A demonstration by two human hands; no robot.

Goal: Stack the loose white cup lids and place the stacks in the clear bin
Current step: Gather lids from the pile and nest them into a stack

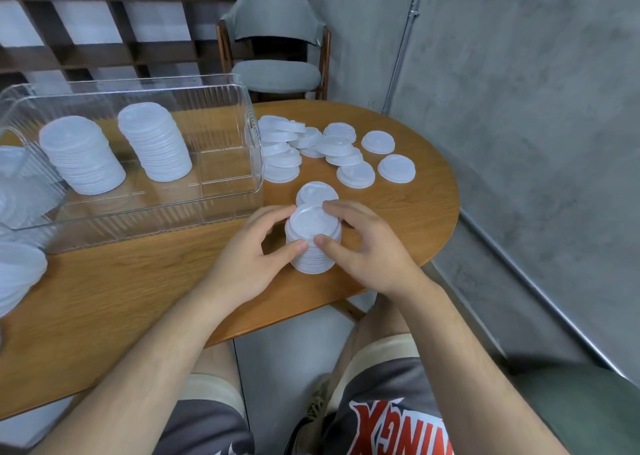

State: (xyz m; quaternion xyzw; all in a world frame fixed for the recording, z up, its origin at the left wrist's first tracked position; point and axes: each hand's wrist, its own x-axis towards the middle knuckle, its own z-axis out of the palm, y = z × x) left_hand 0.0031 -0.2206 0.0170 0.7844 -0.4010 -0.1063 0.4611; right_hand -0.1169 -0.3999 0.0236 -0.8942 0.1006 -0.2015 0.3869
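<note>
Left hand (252, 257), right hand (367, 248) clasped round lid stack (312, 224) — loose lids (356, 174), clear bin (145, 214) beyond.

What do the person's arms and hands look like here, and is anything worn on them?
Both forearms are bare, with no sleeves in view. The left hand and right hand wear no gloves, and no rings, watch or bracelet show. Below them are grey shorts with cream hems and red-orange lettering.
</note>
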